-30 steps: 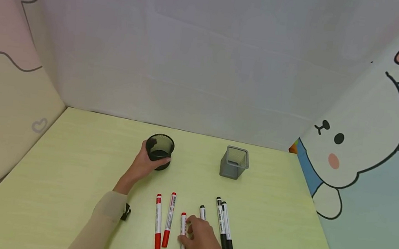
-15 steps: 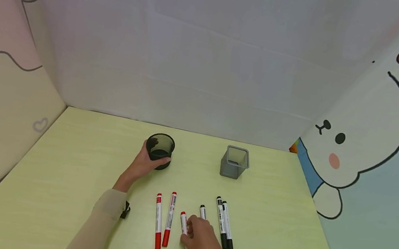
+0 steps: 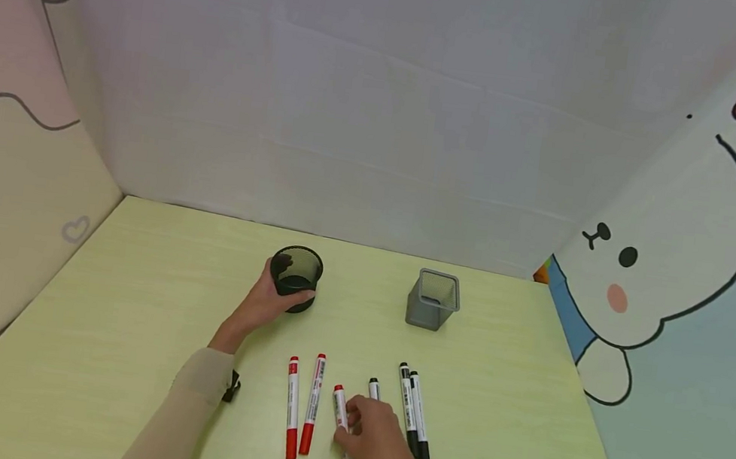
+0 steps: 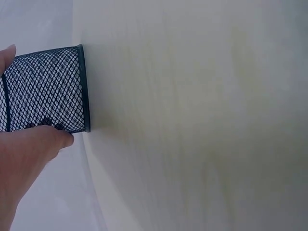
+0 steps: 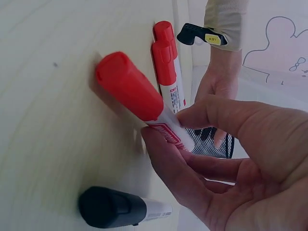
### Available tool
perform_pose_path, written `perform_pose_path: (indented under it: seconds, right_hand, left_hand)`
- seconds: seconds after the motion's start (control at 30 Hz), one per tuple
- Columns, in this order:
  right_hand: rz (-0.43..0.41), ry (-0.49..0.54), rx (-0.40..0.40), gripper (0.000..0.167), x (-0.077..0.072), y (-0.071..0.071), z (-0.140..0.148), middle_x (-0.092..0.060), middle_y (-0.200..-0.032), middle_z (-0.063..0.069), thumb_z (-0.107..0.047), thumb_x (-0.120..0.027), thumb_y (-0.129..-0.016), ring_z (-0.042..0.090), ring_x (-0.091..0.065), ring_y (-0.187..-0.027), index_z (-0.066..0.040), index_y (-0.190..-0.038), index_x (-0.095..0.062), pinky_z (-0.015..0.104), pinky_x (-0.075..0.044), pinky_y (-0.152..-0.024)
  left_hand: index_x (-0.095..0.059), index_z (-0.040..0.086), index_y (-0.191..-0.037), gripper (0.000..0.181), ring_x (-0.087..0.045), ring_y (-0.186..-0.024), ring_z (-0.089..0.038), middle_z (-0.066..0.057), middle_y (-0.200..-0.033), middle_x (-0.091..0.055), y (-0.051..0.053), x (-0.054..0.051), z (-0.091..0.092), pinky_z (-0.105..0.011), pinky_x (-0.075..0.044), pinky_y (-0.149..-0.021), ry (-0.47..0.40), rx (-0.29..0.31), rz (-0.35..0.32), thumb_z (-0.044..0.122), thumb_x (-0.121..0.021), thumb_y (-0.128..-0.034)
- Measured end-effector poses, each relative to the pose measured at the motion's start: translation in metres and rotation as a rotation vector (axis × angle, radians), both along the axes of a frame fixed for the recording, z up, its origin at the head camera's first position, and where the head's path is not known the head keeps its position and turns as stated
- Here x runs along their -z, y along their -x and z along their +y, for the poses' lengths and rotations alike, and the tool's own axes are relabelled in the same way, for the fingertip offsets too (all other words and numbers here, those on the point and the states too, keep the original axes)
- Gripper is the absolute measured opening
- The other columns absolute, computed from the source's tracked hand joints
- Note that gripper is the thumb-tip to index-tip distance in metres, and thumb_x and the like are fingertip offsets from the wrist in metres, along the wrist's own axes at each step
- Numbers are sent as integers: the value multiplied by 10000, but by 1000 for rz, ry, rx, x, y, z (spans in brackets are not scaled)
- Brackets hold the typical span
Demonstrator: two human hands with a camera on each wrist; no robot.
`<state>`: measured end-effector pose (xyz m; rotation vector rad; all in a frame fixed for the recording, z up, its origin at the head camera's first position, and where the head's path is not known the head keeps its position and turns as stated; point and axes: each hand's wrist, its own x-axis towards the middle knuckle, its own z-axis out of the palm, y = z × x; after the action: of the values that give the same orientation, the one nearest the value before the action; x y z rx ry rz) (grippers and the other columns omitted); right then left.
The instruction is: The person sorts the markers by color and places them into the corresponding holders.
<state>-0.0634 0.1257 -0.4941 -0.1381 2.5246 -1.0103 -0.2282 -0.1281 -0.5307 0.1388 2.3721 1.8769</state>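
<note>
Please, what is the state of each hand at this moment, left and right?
Left hand: closed around the black mesh cup.
Right hand: pinching a red-capped marker between thumb and fingers.

red-capped white marker [image 5: 144,98], pinched, aslant; black mesh cup [image 4: 45,89], round, upright

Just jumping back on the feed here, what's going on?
A person's left hand holds the round black mesh cup on the table, while the right hand pinches a red-capped marker. Two other red markers lie to the left. To the right are a black pair and another black marker, partly hidden by the right hand. The square grey mesh holder stands untouched. No marker shows in either container.
</note>
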Motion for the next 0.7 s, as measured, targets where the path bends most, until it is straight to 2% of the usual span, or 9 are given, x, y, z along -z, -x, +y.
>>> perform_pose_path:
  seconds: [0.27, 0.43, 0.7]
  right_hand:
    - [-16, 54, 12, 211, -2, 2, 5, -632, -890, -32, -101, -765, -891, 142, -592, -767, -70, -1084, -686, 255, -534, -636]
    - [23, 90, 24, 218, -2, 3, 10, -640, -902, -30, -105, -764, -889, 128, -606, -768, -83, -1088, -676, 244, -537, -642]
    - [107, 240, 57, 250, -9, 8, 17, -645, -950, -1, -102, -747, -903, 127, -656, -818, -55, -1132, -659, 239, -547, -696]
  left_hand:
    - [-102, 116, -1604, 1027, -294, -1473, -366, -188, -1586, -304, 0, 0, 0, -579, -248, -1185, 14, 11, -8, 334, -816, -898]
    - [-81, 123, -1609, 1039, -275, -1487, -360, -182, -1603, -283, 0, -1, 1, -588, -236, -1189, 12, 20, -13, 347, -809, -903]
    - [-73, 129, -1607, 1042, -256, -1494, -364, -187, -1609, -270, -1, 2, 0, -589, -227, -1192, 10, 21, -24, 366, -805, -905]
